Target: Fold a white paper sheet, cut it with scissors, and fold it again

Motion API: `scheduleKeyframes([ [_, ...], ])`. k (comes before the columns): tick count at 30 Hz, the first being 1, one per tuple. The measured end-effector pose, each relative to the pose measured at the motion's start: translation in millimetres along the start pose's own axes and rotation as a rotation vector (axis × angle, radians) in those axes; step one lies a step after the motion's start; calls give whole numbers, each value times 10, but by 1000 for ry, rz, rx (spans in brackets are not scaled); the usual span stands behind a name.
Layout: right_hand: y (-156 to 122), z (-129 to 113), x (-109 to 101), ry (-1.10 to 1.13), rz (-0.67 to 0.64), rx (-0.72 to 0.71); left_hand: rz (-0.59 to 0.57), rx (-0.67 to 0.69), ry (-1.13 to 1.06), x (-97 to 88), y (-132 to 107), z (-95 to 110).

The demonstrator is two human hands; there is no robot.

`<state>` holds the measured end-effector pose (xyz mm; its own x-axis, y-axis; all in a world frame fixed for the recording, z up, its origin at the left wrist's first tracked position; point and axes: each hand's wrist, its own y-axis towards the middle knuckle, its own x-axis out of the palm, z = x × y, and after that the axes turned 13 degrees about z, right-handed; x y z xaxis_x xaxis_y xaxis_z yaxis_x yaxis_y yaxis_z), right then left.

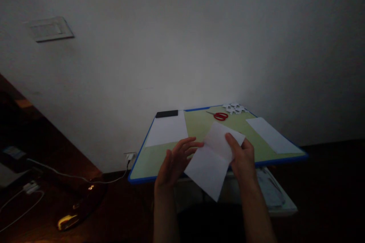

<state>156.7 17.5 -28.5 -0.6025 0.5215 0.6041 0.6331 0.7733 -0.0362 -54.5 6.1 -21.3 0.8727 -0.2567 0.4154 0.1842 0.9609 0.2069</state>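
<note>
- Fingers of the right hand are closed in a pinch, thumb on top, on the upper right part of a piece of white paper.
- Fingers of the left hand are loosely spread and half curled, with no grip that shows; one fingertip meets the paper's left edge, and whether it presses there I cannot tell.
- That paper is held up, tilted, over the near edge of the green table, between the two hands.
- Done so far, as I judge it: a crease line crosses the paper's middle, so at least one fold seems to have been made; the piece lies opened out, with no finished shape.
- Also apparently done: small pointed white pieces sit clustered at the far right corner, too small to make out singly.
- Left over, it seems: a large white sheet at the left, a dark flat object on its far end, and a long white strip along the right edge, both papers looking unworked.
- Red-handled scissors lie untouched near the far edge, beside the cluster.
</note>
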Motion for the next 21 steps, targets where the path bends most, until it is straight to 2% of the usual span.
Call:
scheduleKeyframes([
  [2, 9, 37, 41, 28, 69, 27, 32, -25, 1, 14, 56, -22],
  [3, 11, 57, 59, 23, 80, 47, 85, -28, 40, 27, 92, -43],
  [6, -1, 110, 95, -41, 28, 137, 316, 24, 265, 82, 180, -118],
  [7, -14, 123, 104, -71, -7, 166, 337, 28, 299, 101, 192, -135],
  [9, -46, 144, 119, -123, -75, 204, 323, -13, 339, 133, 187, -147],
  [12, -96, 168, 142, -172, -145, 206, 243, -107, 341, 153, 153, -131],
  [16, -131, 178, 168, -214, -239, 171, 169, -40, 354, 135, 163, -131],
  [18, -131, 172, 172, -217, -297, 152, 198, -16, 371, 117, 190, -148],
  [21, -110, 174, 157, -213, -417, 131, 304, -9, 337, 88, 224, -183],
])
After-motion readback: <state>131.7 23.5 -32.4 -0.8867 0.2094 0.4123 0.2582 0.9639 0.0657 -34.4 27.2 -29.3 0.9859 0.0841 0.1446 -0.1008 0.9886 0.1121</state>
